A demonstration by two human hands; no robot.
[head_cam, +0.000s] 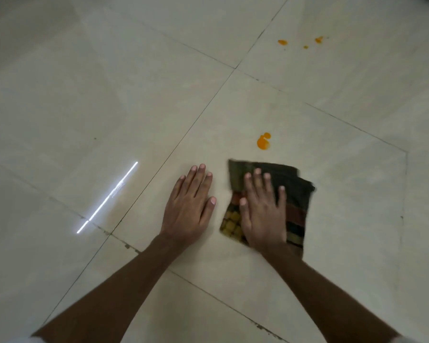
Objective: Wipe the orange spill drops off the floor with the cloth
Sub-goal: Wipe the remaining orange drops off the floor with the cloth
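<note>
A: Why is the right hand [263, 214] spread flat on the cloth [292, 194]?
B: To push it toward the orange drops [263, 141] just beyond; the left hand [188, 206], flat on the floor [109, 95], props them

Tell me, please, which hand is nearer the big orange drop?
Right. The right hand lies on the cloth just below the drop; the left hand rests farther left.

4 orange drops [263, 141] on floor [109, 95], 1 cloth [292, 189], 2 hands: left [187, 206] & right [261, 214].
</note>
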